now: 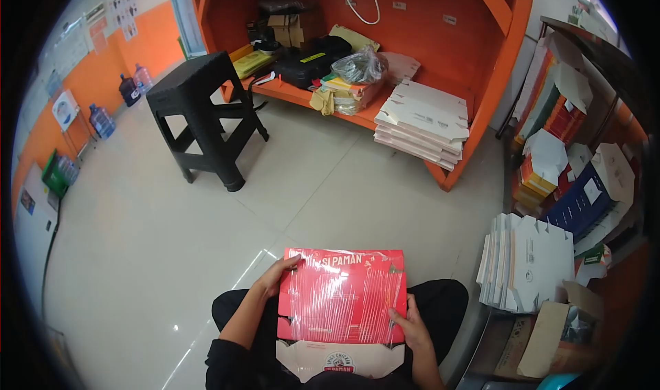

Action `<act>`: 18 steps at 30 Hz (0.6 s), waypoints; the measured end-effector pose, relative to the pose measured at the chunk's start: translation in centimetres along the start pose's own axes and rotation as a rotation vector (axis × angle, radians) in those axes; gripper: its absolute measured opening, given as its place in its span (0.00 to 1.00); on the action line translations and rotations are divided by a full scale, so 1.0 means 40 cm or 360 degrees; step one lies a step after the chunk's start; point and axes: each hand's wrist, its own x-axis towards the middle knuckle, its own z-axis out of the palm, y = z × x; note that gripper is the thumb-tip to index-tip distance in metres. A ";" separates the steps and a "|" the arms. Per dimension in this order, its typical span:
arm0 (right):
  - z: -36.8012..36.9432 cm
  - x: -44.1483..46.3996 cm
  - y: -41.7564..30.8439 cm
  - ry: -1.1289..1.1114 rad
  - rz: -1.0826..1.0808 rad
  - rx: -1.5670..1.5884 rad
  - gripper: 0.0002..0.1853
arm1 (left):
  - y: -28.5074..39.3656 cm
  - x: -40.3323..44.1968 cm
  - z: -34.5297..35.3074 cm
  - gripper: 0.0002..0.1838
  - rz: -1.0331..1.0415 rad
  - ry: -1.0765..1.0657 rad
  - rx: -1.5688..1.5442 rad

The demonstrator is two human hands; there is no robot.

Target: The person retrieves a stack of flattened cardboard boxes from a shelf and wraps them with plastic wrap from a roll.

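A red and cream stack of flat cardboard food boxes (342, 301), shiny with what looks like clear plastic wrap, rests over my crossed legs. Lettering reading "SI PAMAN" runs along its far edge. My left hand (276, 274) grips the upper left edge, thumb on top. On the lower right side, my right hand (411, 323) holds the edge, its thumb lying on the red face. The fingers of both hands are partly hidden beneath the stack.
A black plastic stool (196, 87) stands ahead on the tiled floor. Flat white boxes (425, 115) are piled on the orange shelf (440, 53) beyond. More flat boxes (533, 263) stand at my right, beside folded cartons (598, 191) and an open brown box (550, 342).
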 end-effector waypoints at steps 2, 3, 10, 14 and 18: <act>-0.013 -0.003 0.009 -0.0004 0.0048 -0.0030 0.21 | 0.009 0.053 -0.005 0.20 0.0230 0.0047 -0.0008; -0.020 -0.004 0.006 -0.0002 0.0050 -0.0030 0.21 | 0.013 0.076 -0.005 0.23 0.0320 0.0012 0.0078; -0.046 0.001 -0.108 -0.0162 0.0411 -0.1354 0.20 | 0.012 0.069 0.038 0.22 0.0469 0.0175 0.0265; 0.077 0.058 -0.237 0.0104 0.0315 -0.2513 0.16 | -0.008 0.070 0.017 0.18 0.0549 0.0137 0.0179; 0.204 0.257 -0.243 -0.0082 -0.0949 -0.1857 0.12 | -0.018 0.081 0.020 0.17 0.0677 0.0094 0.0148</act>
